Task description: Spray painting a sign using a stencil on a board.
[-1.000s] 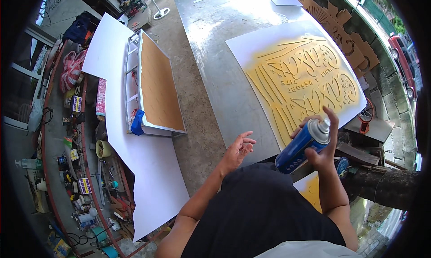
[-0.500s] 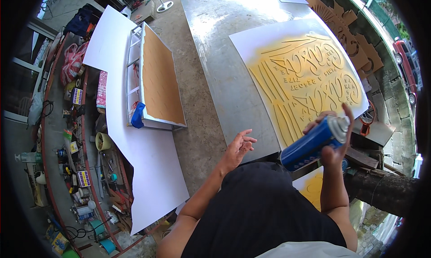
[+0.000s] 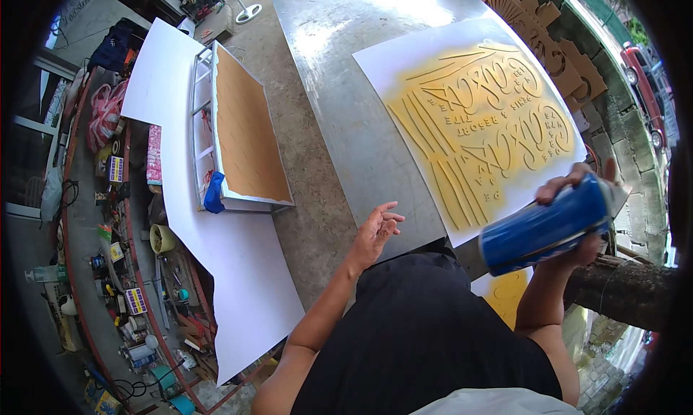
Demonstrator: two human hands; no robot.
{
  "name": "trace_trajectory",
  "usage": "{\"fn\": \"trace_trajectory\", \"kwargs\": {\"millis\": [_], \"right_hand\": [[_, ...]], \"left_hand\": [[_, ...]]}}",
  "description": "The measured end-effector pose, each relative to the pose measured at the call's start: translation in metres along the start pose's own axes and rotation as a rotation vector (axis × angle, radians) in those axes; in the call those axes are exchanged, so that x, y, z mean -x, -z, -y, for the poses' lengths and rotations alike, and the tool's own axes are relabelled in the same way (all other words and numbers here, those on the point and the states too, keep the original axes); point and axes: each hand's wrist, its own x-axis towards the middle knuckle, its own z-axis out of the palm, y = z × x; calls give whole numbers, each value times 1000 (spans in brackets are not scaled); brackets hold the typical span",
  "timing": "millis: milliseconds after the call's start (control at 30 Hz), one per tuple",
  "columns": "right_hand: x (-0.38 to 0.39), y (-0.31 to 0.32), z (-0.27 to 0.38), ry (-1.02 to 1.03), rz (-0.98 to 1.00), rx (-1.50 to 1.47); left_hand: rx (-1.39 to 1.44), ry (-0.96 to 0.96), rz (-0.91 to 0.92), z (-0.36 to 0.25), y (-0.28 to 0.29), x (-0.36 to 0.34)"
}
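Right hand [image 3: 586, 249] wrapped round the can [image 3: 538, 228] — likely rigid, slick, light enough one-handed, best gripped mid-body — left hand [image 3: 375, 233] loosely spread, empty

Yellow letters [image 3: 473, 132] on white sheet [image 3: 382, 65], seemingly dark script [image 3: 74, 7] on grey surface [image 3: 108, 33]

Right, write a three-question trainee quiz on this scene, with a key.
1. Which hand grips the blue can: (a) left, (b) right, (c) both?
2. True or false: the yellow-sprayed sheet lies on the metal table.
3. Fill in the missing word: the left hand is holding ____.

Key: 1. (b), the right hand. 2. True. 3. Nothing.
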Motion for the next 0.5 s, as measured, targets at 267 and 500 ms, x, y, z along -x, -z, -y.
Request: {"fn": "trace_trajectory", "kwargs": {"millis": [267,500], "right_hand": [[-7,3,4,75,-72,-245],[-23,-14,21,-104,-187,-280]], "left_hand": [[-24,-28,6,1,1,0],[-1,-53,-33,-5,14,-10]]}}
